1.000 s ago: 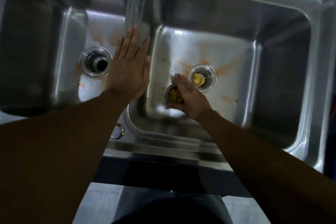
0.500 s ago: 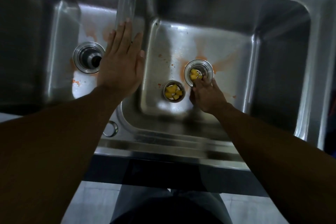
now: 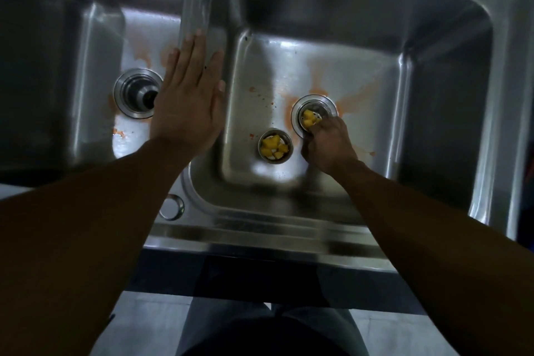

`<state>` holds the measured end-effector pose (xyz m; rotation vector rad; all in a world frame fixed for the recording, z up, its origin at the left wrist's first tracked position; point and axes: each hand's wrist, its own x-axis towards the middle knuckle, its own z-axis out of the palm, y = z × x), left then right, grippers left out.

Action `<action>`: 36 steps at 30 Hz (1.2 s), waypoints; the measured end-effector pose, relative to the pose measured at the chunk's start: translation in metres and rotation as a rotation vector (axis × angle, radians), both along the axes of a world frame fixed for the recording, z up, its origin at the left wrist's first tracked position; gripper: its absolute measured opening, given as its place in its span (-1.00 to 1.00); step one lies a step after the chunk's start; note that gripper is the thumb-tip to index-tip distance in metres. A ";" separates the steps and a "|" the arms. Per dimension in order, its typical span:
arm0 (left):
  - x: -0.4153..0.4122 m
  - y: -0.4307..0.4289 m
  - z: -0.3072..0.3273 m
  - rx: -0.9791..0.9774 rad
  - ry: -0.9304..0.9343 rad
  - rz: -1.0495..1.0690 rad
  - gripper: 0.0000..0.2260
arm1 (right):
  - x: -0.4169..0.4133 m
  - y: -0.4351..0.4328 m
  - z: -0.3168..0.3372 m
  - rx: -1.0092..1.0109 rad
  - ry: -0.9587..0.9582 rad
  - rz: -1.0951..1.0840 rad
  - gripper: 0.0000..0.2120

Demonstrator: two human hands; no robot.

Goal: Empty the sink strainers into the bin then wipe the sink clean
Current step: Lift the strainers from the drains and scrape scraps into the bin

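A person's right hand (image 3: 329, 144) reaches to the floor of the right basin, fingers curled down onto the near edge of the drain strainer (image 3: 309, 117), which sits in its drain with yellow food scraps (image 3: 307, 118) inside; the knuckles hide the fingertips, so whether they grip it cannot be told. Just beside the hand, toward the divider, a loose strainer (image 3: 275, 147) stands upright on the basin floor, full of the same yellow pieces. The left hand (image 3: 187, 104) lies flat, fingers straight and close together, on the divider (image 3: 199, 9) between the two basins, its forearm crossing the front rim. Left of it, the left drain (image 3: 137, 92) is open, partly covered by the hand's edge. Orange stains (image 3: 318, 78) fan out around both drains, with small specks across the steel. A round fitting (image 3: 172, 206) sits on the front rim of the sink (image 3: 260, 243). Below the rim, dark trousers (image 3: 260, 326) and a pale tiled floor (image 3: 144, 321) show.
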<state>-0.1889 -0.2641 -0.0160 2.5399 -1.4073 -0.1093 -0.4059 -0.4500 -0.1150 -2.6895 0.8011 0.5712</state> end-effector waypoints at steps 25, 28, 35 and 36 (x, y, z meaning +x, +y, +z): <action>0.001 0.001 0.001 -0.024 0.027 -0.004 -0.50 | -0.021 -0.003 0.046 0.192 -0.211 -0.168 -0.28; 0.001 0.001 0.002 -0.013 0.030 0.000 -0.50 | -0.034 0.000 0.045 0.203 -0.196 -0.142 -0.14; 0.000 0.001 0.001 -0.034 0.002 -0.012 -0.54 | -0.050 0.000 0.041 0.238 -0.095 -0.151 -0.18; 0.000 0.001 0.000 -0.035 -0.001 -0.013 -0.55 | -0.050 0.001 0.041 0.243 -0.086 -0.156 -0.19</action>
